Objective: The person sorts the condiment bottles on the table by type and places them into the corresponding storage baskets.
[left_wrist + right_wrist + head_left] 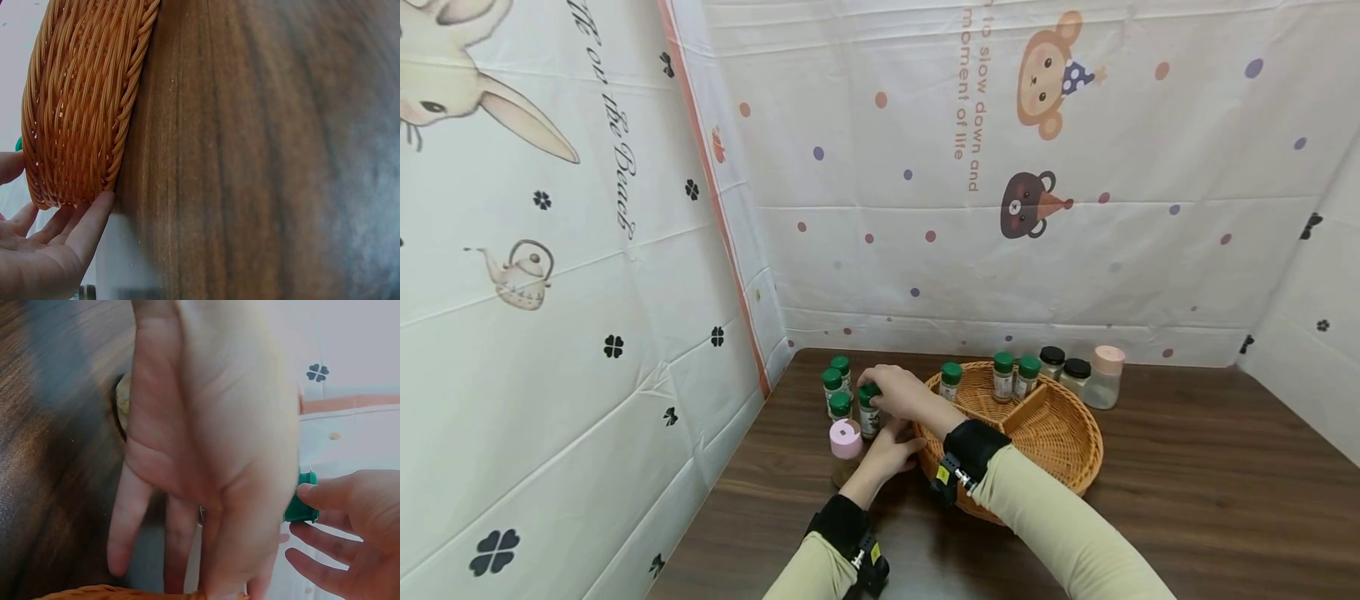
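My right hand (901, 393) reaches across to the left and pinches the green cap of a small spice jar (868, 421). In the right wrist view, thumb and fingers hold the green cap (304, 499). Below it, my left hand (886, 457) rests against the near-left side of a round wicker basket (1092, 433). Seen from the left wrist, the left hand (47, 250) touches the woven wall (84, 112) with fairly straight fingers. That hand also fills the middle of the right wrist view.
Several green-capped jars (840, 403) and a pink-lidded jar (846, 440) stand left of the hands. Green-capped jars (1003, 379) sit inside the divided basket. Two black-lidded jars (1077, 379) and a pink-topped jar (1103, 387) stand behind it. Printed cloth (880, 250) surrounds the wooden table (1210, 467).
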